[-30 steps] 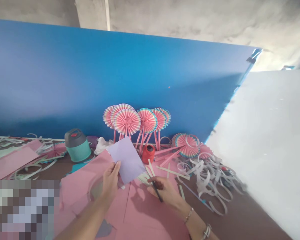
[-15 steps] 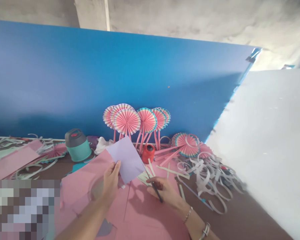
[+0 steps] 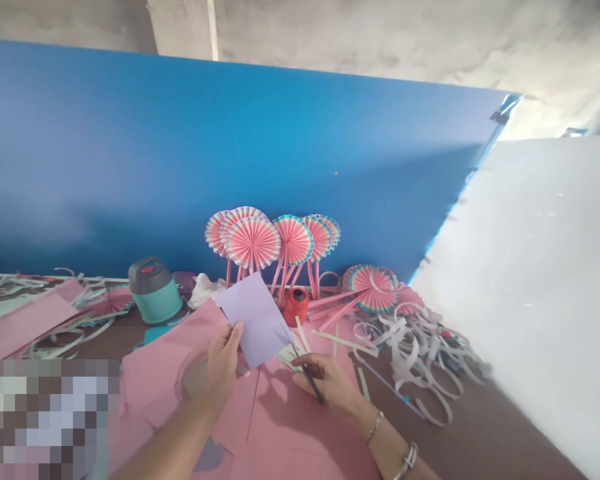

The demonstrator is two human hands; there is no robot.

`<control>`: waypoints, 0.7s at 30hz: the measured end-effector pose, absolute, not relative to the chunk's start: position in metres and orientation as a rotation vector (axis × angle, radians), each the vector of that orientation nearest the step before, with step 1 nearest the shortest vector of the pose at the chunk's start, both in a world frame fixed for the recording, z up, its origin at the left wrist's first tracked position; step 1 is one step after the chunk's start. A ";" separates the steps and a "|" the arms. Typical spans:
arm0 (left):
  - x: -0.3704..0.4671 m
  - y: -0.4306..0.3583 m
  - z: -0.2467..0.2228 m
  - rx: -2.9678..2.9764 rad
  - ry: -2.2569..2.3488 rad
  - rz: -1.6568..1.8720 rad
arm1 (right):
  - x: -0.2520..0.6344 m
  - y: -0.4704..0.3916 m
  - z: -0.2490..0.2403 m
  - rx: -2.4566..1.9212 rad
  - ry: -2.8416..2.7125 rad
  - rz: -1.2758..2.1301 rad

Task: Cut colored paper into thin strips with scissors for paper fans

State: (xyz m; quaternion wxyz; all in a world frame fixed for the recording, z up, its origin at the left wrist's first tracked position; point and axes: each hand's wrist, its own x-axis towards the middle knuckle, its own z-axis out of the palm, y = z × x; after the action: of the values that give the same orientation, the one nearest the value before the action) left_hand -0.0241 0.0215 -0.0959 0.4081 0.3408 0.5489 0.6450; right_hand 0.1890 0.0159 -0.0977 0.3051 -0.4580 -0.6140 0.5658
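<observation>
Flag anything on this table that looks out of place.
The curled paper strips lie in a tangled heap on the table's right, and a pleated paper fan lies beside them, while several others stand upright. Nothing looks spilled.

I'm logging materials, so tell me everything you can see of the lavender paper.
The lavender paper looks plain and flat, four-sided with straight edges. It is held aslant, one corner upward, above pink sheets. The left hand pinches its lower left edge, thumb on top. Scissors in the right hand point at its right corner; contact is unclear. Its underside is hidden.
</observation>
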 end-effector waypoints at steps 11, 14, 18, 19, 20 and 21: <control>-0.019 0.021 -0.090 0.802 1.292 1.642 | 0.190 0.015 -0.099 -1.202 -1.622 1.498; -0.019 0.020 -0.088 0.781 1.301 1.646 | 0.190 0.015 -0.099 -1.204 -1.625 1.488; -0.020 0.020 -0.090 0.801 1.271 1.638 | 0.190 0.016 -0.100 -1.203 -1.610 1.495; -0.020 0.020 -0.091 0.809 1.272 1.638 | 0.190 0.016 -0.100 -1.202 -1.605 1.499; -0.020 0.020 -0.092 0.815 1.277 1.636 | 0.189 0.015 -0.100 -1.201 -1.601 1.501; -0.020 0.021 -0.092 0.818 1.284 1.636 | 0.189 0.015 -0.099 -1.199 -1.598 1.504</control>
State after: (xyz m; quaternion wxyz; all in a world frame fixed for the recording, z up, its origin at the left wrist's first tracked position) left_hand -0.0204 0.0205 -0.0925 0.4379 0.3289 0.5165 0.6582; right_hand 0.1892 0.0152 -0.0993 0.3150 -0.4552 -0.6064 0.5709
